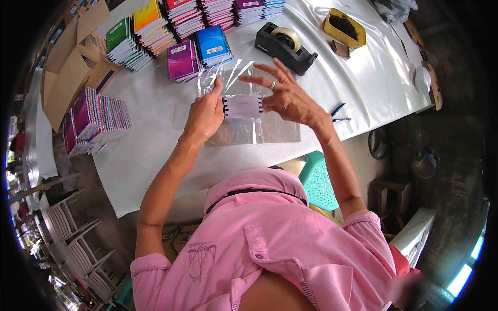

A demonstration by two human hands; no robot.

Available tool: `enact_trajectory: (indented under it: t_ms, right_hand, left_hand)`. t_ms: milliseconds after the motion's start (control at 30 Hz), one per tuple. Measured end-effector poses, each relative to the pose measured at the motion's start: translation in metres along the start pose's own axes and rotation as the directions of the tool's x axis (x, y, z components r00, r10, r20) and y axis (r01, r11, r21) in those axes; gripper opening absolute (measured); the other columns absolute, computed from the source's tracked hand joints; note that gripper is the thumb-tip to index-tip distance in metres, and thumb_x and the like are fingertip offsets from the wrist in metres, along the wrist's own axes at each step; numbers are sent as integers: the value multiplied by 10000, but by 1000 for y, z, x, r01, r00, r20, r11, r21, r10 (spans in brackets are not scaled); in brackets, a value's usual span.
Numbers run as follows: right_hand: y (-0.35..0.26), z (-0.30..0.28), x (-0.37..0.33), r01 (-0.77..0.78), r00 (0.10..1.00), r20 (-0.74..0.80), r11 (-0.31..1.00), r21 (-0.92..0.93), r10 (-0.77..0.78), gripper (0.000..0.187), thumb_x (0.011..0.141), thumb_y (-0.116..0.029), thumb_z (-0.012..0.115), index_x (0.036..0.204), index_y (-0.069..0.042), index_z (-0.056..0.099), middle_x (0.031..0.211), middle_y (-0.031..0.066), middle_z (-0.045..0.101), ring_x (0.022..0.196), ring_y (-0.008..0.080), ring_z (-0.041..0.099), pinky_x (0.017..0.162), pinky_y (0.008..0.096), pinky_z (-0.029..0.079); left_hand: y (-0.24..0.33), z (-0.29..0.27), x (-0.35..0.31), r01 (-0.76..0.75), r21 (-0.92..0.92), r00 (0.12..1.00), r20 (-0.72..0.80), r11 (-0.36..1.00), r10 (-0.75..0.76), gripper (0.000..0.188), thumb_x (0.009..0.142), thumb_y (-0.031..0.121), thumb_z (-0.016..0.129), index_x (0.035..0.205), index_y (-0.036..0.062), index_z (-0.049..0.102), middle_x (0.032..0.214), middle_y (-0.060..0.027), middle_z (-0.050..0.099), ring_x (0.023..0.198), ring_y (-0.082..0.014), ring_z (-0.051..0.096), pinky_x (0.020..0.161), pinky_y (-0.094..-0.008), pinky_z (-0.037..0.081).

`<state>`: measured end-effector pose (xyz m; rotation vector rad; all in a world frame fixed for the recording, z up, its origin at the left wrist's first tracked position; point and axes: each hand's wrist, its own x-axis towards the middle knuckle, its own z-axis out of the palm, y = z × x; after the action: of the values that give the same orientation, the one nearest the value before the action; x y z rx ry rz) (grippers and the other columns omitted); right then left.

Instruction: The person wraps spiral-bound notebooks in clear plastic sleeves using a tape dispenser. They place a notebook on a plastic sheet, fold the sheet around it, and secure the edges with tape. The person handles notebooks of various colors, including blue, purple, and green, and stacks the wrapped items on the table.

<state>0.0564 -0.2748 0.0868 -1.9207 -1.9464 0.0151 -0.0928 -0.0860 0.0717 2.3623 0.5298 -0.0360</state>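
A small stack of spiral notebooks, white page edges up and dark binding at both ends, sits on a clear plastic sheet on the table. My left hand grips the left end of the stack, its thumb pointing away from me. At the right end is my right hand, a ring on one finger. Its fingers are spread and raised over the plastic, while its lower part meets the stack's edge. Shiny folds of the plastic stand up just beyond the notebooks.
Stacks of coloured notebooks line the far side, with purple ones and blue ones nearer. Another purple pile and a cardboard box are at left. A tape dispenser, yellow tub and blue-handled cutters lie right.
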Motion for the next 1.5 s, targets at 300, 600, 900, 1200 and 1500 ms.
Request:
enact_trajectory:
  t_ms: [300,600,900,1200,1500]
  right_hand:
    - [1,22,-22,-118,971,-197,989,92,134,170,645,-128,779,800,-110,712,1448,81,403,1341,290,353,1115,500,283]
    - [0,-1,-15,-426,870,43,705,567,490,282,780,-16,694,1039,-36,584,1165,135,569,1053,297,599,902,411,477]
    - [20,50,-61,-252,877,-143,692,676,459,340,701,-149,799,1022,-115,692,1328,92,488,1249,284,444,1054,424,358]
    - [3,71,-66,-92,751,-148,325,941,643,757,598,-348,861,1269,-138,581,1460,147,340,1358,320,317,1105,472,280]
    - [-11,29,2,-334,824,-181,717,612,538,461,730,-173,790,1128,-63,586,1209,109,536,1050,263,555,925,380,453]
  left_hand:
    - [-62,18,-33,-157,-606,976,-218,780,27,554,915,177,630,1412,61,415,1502,-149,336,1372,-237,337,1098,-323,288]
    - [-72,85,-50,-331,-579,917,-383,745,110,505,793,53,733,1274,65,581,1502,-141,337,1375,-252,347,1098,-375,338]
    - [-69,75,-44,-399,-295,885,-374,868,279,434,723,53,765,1136,165,696,1506,-126,334,1408,-299,278,1102,-381,345]
    - [-73,68,-34,-439,-228,866,-365,869,342,486,674,82,799,1128,227,703,1524,-104,304,1418,-332,239,1111,-406,329]
    - [-65,65,-12,-512,-34,839,-236,858,491,512,655,114,816,1114,311,704,1519,-55,321,1398,-359,268,1110,-447,327]
